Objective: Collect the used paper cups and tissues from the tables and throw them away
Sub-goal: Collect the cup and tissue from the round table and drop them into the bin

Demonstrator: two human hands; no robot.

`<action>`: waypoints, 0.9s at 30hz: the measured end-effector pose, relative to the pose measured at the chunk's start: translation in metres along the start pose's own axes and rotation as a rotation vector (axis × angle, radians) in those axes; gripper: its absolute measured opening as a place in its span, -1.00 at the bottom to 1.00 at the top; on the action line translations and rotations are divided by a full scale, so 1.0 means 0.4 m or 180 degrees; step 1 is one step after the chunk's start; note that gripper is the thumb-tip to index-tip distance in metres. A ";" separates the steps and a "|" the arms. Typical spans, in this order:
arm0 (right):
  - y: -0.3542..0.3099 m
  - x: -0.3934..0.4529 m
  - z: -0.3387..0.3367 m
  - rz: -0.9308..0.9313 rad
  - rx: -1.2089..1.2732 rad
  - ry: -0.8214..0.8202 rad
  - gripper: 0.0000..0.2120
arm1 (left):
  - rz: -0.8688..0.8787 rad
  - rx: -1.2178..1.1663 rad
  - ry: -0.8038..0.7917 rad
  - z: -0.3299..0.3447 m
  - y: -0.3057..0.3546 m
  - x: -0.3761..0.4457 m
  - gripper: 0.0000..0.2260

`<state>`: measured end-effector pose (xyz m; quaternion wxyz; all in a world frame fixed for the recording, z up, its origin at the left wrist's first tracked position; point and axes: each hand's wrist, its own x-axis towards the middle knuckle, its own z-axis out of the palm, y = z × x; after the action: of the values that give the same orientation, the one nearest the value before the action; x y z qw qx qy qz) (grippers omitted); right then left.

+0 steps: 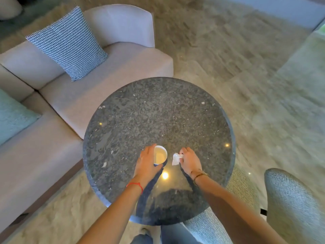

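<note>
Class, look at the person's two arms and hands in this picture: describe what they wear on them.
Both forearms are bare, with no sleeves or gloves in view. The left hand has a thin red string bracelet round its wrist. The right hand has thin, darker, brownish-gold bracelets at its wrist. No rings or watch can be made out.

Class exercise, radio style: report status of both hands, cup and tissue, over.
Left hand grips paper cup, upright on round table. Right hand pinches crumpled tissue. Nothing in the way.
</note>
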<state>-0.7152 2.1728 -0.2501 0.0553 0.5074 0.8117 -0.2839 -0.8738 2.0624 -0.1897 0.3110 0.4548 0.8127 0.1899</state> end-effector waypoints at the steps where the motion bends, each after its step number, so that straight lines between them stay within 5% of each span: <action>1: -0.001 -0.002 -0.002 0.0052 0.0062 0.0005 -0.82 | 0.0019 -0.0021 -0.0001 -0.001 0.000 0.002 -0.31; 9: 0.014 -0.147 -0.051 0.0390 0.0925 0.0632 -0.88 | 0.0406 -0.0111 -0.0020 -0.031 -0.019 -0.052 -0.30; 27: -0.083 -0.991 0.080 0.1504 0.1567 0.2532 -0.90 | 0.2248 -0.0078 -0.0730 -0.093 0.002 -0.477 -0.28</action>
<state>-0.5601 1.8315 -0.1134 -0.3157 0.7432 0.5427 -0.2313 -0.8234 1.8984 -0.0983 0.3207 0.7218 0.5632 0.2430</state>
